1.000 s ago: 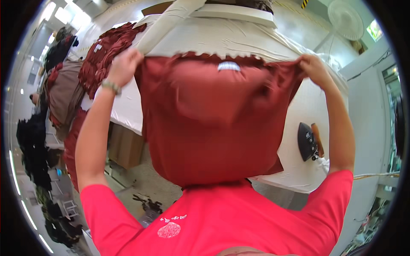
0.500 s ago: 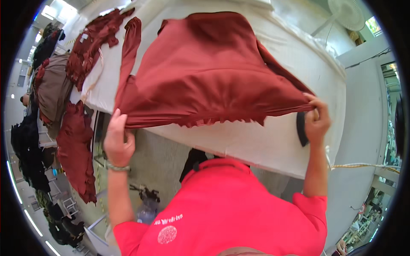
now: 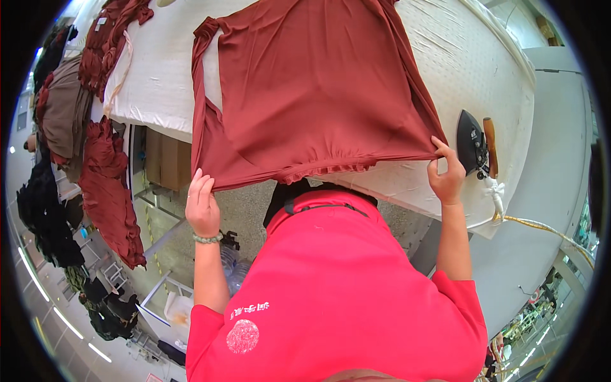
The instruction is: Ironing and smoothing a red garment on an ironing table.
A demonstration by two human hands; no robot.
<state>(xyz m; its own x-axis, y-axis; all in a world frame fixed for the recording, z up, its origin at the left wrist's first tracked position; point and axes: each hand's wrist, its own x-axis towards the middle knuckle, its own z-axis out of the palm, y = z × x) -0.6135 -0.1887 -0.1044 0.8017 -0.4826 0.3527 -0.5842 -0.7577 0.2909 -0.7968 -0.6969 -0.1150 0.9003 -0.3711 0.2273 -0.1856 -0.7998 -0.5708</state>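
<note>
A dark red garment (image 3: 312,95), seemingly a long-sleeved blouse, lies spread over the white padded table (image 3: 474,63). Its near edge, with a gathered ruffle in the middle, is stretched between my two hands and hangs slightly past the table's front edge. My left hand (image 3: 203,210) pinches the near left corner, off the table. At the near right corner, my right hand (image 3: 447,175) pinches the cloth between thumb and fingers. Just right of that hand stands a black iron (image 3: 471,143) with a wooden handle, apart from the garment.
A cord (image 3: 547,228) runs from the iron off to the right. Crumpled dark red cloth (image 3: 108,51) lies at the table's far left. More red cloth (image 3: 111,191) and brown garments (image 3: 67,111) hang at the left. A cardboard box (image 3: 168,159) sits beneath the table.
The garment has come down flatter onto the table and toward me, its ruffled edge still stretched between both hands. My right hand has moved left and the iron is now uncovered.
</note>
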